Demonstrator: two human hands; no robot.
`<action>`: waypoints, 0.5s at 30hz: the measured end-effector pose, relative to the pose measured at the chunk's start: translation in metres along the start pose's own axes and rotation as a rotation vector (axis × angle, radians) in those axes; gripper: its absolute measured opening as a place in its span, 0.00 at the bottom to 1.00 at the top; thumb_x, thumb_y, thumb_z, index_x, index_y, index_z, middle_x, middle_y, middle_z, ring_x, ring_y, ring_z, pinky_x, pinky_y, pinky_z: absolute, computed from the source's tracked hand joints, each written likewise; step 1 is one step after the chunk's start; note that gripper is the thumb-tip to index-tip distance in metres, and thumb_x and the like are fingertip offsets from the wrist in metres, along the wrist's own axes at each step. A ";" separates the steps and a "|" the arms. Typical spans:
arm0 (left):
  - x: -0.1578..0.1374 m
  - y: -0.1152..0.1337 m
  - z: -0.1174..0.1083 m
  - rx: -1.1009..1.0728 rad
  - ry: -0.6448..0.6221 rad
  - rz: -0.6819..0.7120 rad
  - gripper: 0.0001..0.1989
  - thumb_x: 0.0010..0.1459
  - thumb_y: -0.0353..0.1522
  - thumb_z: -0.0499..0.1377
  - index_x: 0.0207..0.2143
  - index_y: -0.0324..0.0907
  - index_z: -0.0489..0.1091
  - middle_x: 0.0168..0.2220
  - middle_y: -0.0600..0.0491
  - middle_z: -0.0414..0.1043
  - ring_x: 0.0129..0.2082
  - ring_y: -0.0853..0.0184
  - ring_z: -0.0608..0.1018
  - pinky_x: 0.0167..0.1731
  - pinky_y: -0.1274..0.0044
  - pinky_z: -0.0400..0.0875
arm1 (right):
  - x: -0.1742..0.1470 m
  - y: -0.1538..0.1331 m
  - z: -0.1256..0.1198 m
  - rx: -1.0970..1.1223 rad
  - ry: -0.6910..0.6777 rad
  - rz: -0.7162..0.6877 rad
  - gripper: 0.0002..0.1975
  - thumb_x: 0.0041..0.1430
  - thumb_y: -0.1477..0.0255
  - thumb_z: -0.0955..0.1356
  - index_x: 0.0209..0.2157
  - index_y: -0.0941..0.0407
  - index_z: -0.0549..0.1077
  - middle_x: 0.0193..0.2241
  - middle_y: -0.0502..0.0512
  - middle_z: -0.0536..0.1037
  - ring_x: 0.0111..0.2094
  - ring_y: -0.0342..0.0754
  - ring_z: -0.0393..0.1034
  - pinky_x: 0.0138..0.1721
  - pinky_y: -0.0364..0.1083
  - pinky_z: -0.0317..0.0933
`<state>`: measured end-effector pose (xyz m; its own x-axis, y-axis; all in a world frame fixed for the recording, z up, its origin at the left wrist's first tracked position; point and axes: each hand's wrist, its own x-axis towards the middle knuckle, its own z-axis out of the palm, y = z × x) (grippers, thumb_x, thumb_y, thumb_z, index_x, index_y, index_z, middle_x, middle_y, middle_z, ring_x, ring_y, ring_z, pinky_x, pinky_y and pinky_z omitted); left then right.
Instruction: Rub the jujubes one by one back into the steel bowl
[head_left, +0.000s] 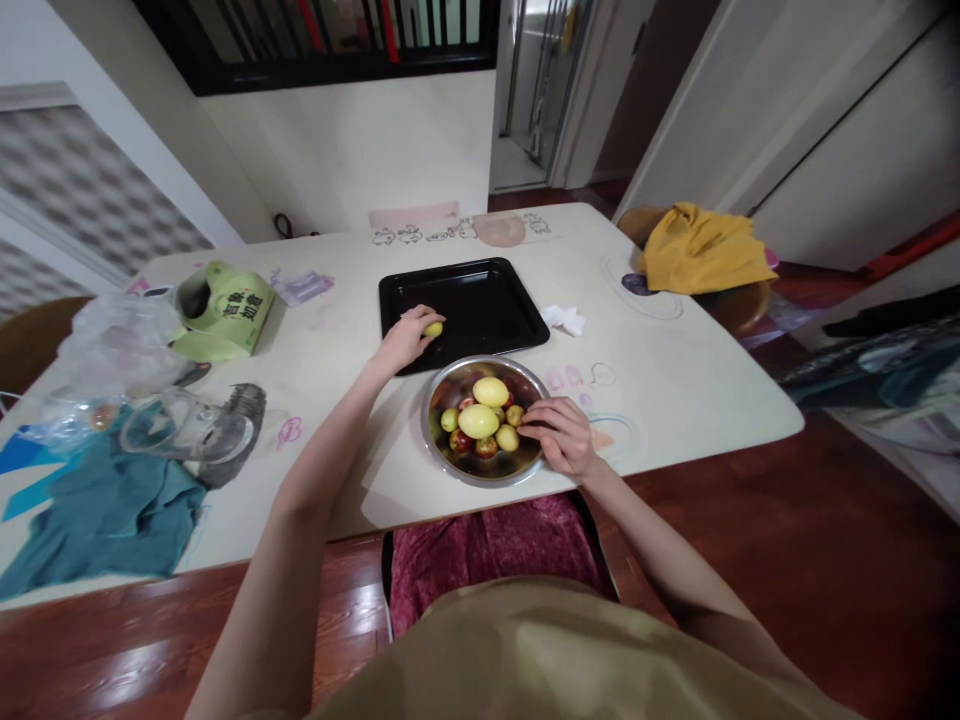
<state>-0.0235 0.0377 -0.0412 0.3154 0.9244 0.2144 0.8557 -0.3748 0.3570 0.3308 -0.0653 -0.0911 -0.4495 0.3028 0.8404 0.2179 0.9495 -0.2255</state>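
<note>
My left hand (406, 338) is closed around a small yellow-green fruit (433, 329), over the left part of a black baking tray (480, 300). In front of the tray stands a steel bowl (442, 455) of mixed fruit. Two larger pale yellow fruits (478, 422) lie on top, with several small green, yellow and red ones around them. Across the bowl's right rim reaches my right hand (562, 433), its thumb apart from its fingers. Its fingertips are at a small brownish-yellow fruit (514, 414); nothing shows between finger and thumb.
A crumpled white tissue (564, 320) lies right of the tray. On the table's left are a green carton (225, 310), clear plastic bags (120, 345), a transparent container (180, 425) and a teal cloth (112, 510). A yellow cloth (701, 250) covers a chair at the right.
</note>
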 end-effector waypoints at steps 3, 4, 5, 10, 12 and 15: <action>0.000 0.002 -0.002 -0.031 0.034 0.000 0.20 0.62 0.26 0.60 0.56 0.42 0.75 0.56 0.44 0.73 0.57 0.56 0.77 0.62 0.60 0.74 | -0.001 0.001 0.000 0.009 -0.007 0.001 0.19 0.74 0.71 0.61 0.41 0.53 0.84 0.37 0.58 0.85 0.44 0.54 0.78 0.43 0.54 0.68; 0.000 0.003 -0.003 -0.049 0.042 -0.005 0.20 0.61 0.26 0.60 0.55 0.42 0.75 0.55 0.44 0.72 0.55 0.56 0.78 0.60 0.61 0.76 | -0.001 0.001 0.000 0.012 -0.008 0.000 0.19 0.74 0.71 0.61 0.41 0.53 0.84 0.37 0.58 0.85 0.44 0.54 0.78 0.43 0.54 0.68; 0.000 0.005 -0.004 -0.071 0.050 -0.011 0.19 0.60 0.26 0.60 0.54 0.42 0.75 0.55 0.45 0.72 0.54 0.57 0.78 0.57 0.63 0.78 | -0.002 0.001 0.000 0.013 -0.009 0.000 0.19 0.74 0.71 0.61 0.41 0.53 0.84 0.37 0.58 0.85 0.44 0.54 0.78 0.43 0.54 0.68; -0.003 0.027 -0.019 -0.211 0.111 0.009 0.18 0.61 0.30 0.62 0.54 0.42 0.75 0.54 0.45 0.71 0.49 0.59 0.79 0.42 0.70 0.83 | -0.001 0.001 0.000 -0.013 -0.012 0.005 0.20 0.75 0.70 0.60 0.39 0.53 0.84 0.37 0.58 0.85 0.44 0.54 0.78 0.42 0.54 0.68; -0.006 0.044 -0.028 -0.241 0.136 0.054 0.17 0.61 0.31 0.62 0.54 0.42 0.75 0.54 0.45 0.72 0.50 0.59 0.79 0.41 0.71 0.83 | -0.001 0.000 0.000 -0.019 0.003 -0.002 0.20 0.75 0.70 0.60 0.38 0.53 0.84 0.36 0.58 0.85 0.43 0.53 0.79 0.41 0.54 0.68; -0.013 0.077 -0.041 -0.249 0.156 0.134 0.16 0.64 0.33 0.63 0.54 0.43 0.75 0.53 0.46 0.73 0.50 0.59 0.79 0.41 0.72 0.82 | 0.000 0.000 0.001 -0.022 0.019 -0.005 0.20 0.75 0.70 0.60 0.39 0.54 0.84 0.36 0.58 0.85 0.42 0.53 0.79 0.41 0.54 0.68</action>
<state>0.0214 -0.0061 0.0209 0.3354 0.8508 0.4046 0.6776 -0.5162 0.5238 0.3300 -0.0653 -0.0915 -0.4347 0.2960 0.8506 0.2349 0.9490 -0.2102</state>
